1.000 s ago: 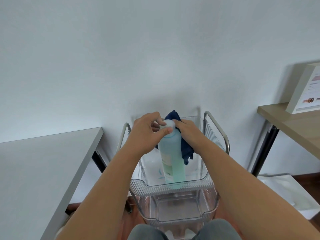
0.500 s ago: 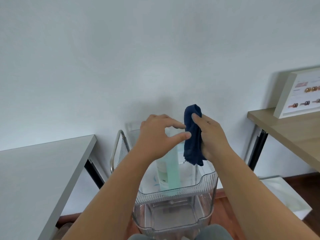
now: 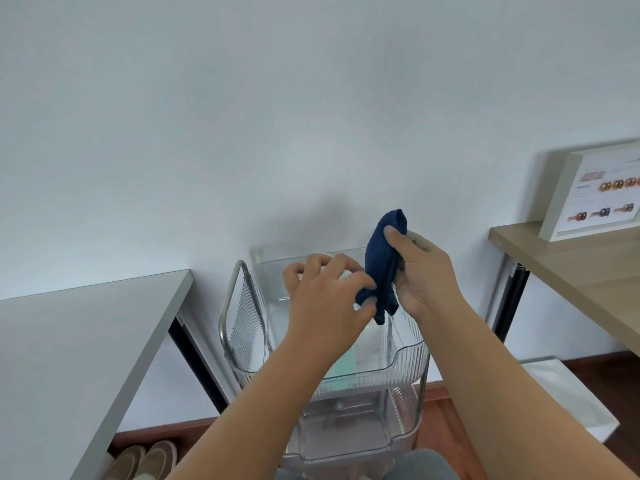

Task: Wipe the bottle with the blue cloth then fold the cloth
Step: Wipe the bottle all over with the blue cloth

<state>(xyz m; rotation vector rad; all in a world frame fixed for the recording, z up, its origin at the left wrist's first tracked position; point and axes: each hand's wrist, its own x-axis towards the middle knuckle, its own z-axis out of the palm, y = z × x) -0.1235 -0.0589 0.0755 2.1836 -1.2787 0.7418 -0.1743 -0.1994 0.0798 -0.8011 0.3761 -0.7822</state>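
The dark blue cloth point(image 3: 384, 261) hangs bunched in the air above the cart. My right hand point(image 3: 422, 275) grips its upper part, thumb on the front. My left hand point(image 3: 325, 299) pinches the cloth's lower left corner between thumb and fingertips. The pale green bottle point(image 3: 346, 363) stands in the clear top basket point(image 3: 408, 358) of the cart; only a strip of its lower body shows below my left wrist, and the rest is hidden behind my left hand.
The clear cart has a metal side rail point(image 3: 230, 306) and a lower bin point(image 3: 346, 431). A grey table point(image 3: 69, 341) stands left, with shoes point(image 3: 142, 459) under it. A wooden desk point(image 3: 571, 268) with a white display card point(image 3: 602, 192) is right; a white box point(image 3: 571, 396) lies below.
Both hands left the bottle. My right hand lifted the cloth off it and up to the right. My left hand let go of the bottle top and took the cloth's lower corner.
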